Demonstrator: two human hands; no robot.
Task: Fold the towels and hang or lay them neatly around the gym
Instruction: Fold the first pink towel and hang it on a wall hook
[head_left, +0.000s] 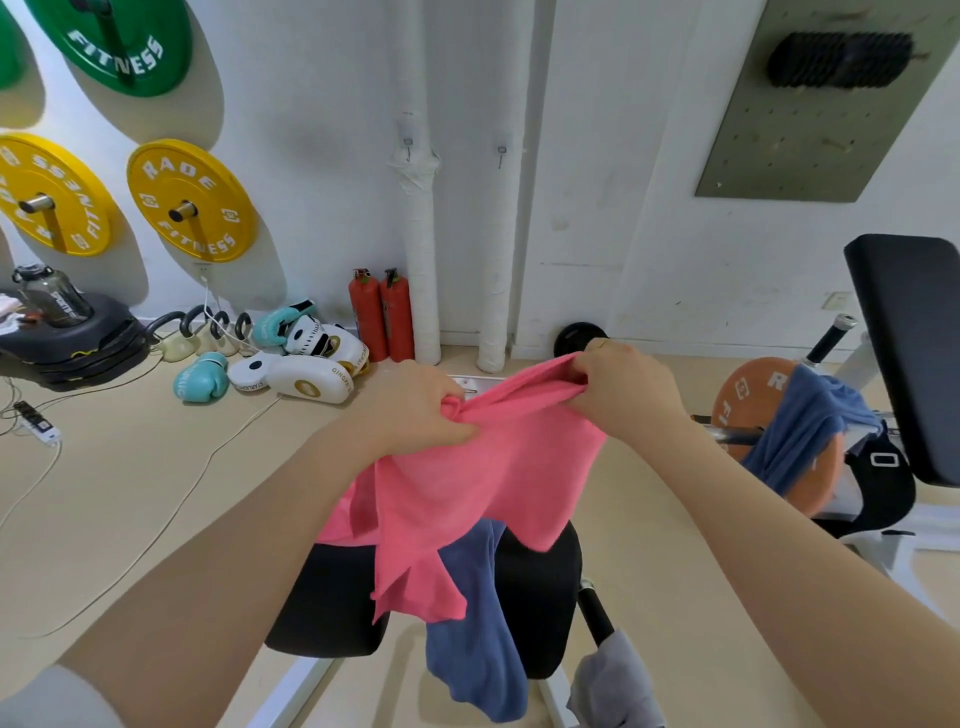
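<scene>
Two hands' grip, one pink towel (483, 467)

Pink towel (467, 478) between both hands (524, 400)

Two yellow weight plates (192, 200) and a green plate (111, 39) hang on wall pegs at left. Below them, a dark water bottle (49, 296) stands on stacked black plates (72, 343). Kettlebells (200, 332) sit at the wall base beside teal boxing gloves (202, 376) and white punch pads (298, 376). Two red fire extinguishers (382, 314) stand next to white wrapped pipes (423, 234). A power strip (36, 423) lies on the floor. Grey pegboard (826, 104) sits upper right.
</scene>
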